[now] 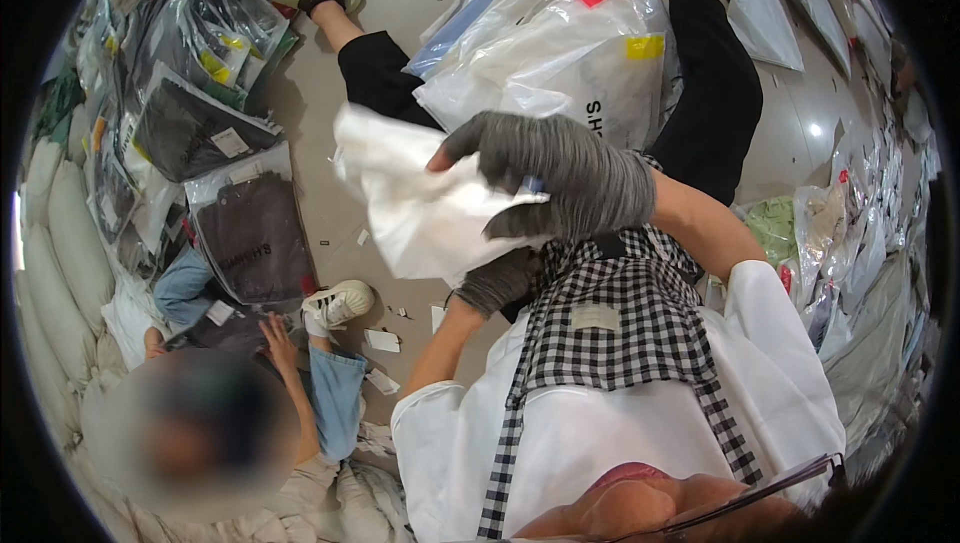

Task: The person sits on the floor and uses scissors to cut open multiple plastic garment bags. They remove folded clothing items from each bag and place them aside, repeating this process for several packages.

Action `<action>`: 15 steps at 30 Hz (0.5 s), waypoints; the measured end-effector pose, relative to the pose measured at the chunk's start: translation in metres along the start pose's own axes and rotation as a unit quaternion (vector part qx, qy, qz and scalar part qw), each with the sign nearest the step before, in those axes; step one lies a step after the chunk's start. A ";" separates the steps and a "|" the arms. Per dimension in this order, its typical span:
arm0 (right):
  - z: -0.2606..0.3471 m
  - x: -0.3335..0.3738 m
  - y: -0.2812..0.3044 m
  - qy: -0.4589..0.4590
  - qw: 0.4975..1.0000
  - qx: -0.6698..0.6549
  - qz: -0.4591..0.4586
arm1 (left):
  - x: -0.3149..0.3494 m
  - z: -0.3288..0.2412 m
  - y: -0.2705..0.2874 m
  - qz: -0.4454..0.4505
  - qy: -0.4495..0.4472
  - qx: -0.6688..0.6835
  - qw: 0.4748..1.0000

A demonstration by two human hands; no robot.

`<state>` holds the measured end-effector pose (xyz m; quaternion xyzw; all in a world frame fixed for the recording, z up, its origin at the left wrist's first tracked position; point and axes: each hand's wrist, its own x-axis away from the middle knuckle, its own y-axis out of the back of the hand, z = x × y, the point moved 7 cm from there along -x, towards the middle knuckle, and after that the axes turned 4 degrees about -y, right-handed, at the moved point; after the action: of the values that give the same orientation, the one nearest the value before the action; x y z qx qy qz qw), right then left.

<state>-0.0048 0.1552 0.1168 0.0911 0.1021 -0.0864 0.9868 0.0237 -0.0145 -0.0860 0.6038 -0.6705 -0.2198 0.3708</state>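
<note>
A loosely bunched white cloth (410, 203) is held up in front of my apron, slightly blurred by motion. My right hand (570, 173), in a dark grey knitted glove with bare fingertips, grips it from above, fingers and thumb curled round its near side. My left hand (497, 283), gloved alike, is below the cloth's lower edge. Its fingers are hidden by the cloth and the right hand. Beyond the cloth, between my legs, lies a fanned stack of clear-bagged garments (540, 78) with coloured labels.
Bagged dark garments (255, 233) are piled on the left, near a seated co-worker's hand (280, 343). Stuffed pale sacks (75, 233) line the left wall. Plastic-bagged items (850, 223) heap up on the right. Paper tags (382, 340) are scattered on the tiled floor.
</note>
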 end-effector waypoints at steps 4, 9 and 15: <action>-0.098 0.034 -0.015 -0.197 0.976 0.090 -0.006 | -0.009 -0.015 0.006 -0.134 0.046 -0.030 0.989; -0.154 0.105 -0.025 -0.218 0.943 0.209 -0.138 | 0.019 -0.051 0.056 -0.051 0.161 -0.099 0.981; -0.172 0.146 0.001 -0.317 0.881 0.171 -0.307 | 0.040 0.037 0.100 -0.152 0.137 -0.112 0.973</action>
<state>0.1041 0.1676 -0.0803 0.1899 -0.2095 -0.4252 0.8598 -0.0685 -0.0417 -0.0259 0.6776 -0.4852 -0.2625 0.4863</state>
